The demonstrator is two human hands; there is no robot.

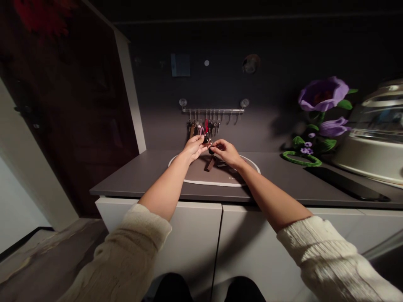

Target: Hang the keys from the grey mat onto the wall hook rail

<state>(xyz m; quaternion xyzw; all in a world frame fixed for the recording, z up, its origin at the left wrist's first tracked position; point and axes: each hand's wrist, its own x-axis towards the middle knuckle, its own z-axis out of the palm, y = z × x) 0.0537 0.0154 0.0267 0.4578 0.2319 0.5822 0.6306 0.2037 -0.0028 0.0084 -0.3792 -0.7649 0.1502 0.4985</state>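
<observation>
Both hands meet over an oval mat (217, 179) with a pale rim, just below a clear hook rail (214, 111). My left hand (195, 148), palm partly up, has its fingers closed on a small bunch of keys (207, 139). My right hand (226, 153) pinches a small dark piece (211, 150) beside the bunch; whether the two are joined is too small to tell. Several keys and a red item (206, 126) hang from the rail behind the hands. A brown strap-like piece (210, 164) shows beneath the fingers, over the mat.
On the right of the grey counter (126, 172) are a purple flower ornament (324, 98) with a green ring base, a black phone-like slab (349, 184) and a domed cream appliance (368, 151). White cabinet doors (192, 239) lie below; a dark door (85, 105) stands left.
</observation>
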